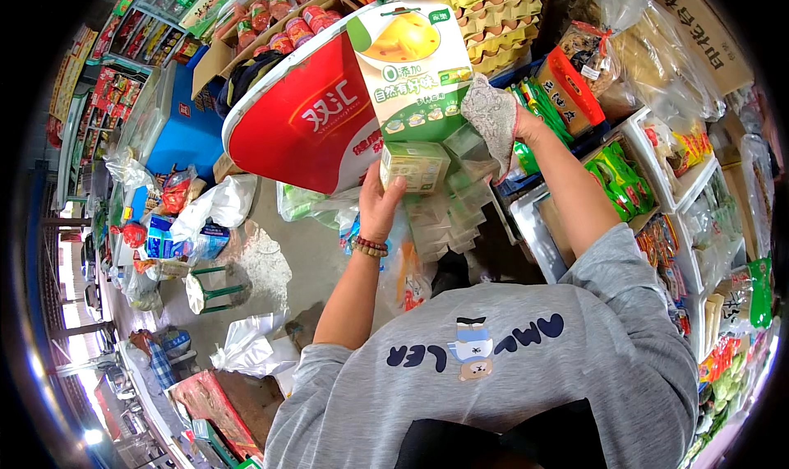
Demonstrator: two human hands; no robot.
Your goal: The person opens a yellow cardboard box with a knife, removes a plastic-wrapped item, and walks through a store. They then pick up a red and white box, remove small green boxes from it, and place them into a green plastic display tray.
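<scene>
My left hand (379,204), with a beaded bracelet at the wrist, holds the near left side of a small green and cream box (416,165). Directly behind the box stands a tall printed cardboard display panel (407,68) with a picture of yellow food. A grey patterned cloth (493,112) with a reddish hem covers most of my right hand (529,125); its fingers are hidden. The cloth touches the panel's right edge. Below the box fan out several clear plastic pockets (450,216) of a tiered rack.
A red sign panel (302,114) is left of the display. Behind are stacked egg trays (502,28) and jars in a carton (299,28). White crates (672,161) of packaged food line the right. A green-legged stool (212,289) and white plastic bags (256,345) are at left.
</scene>
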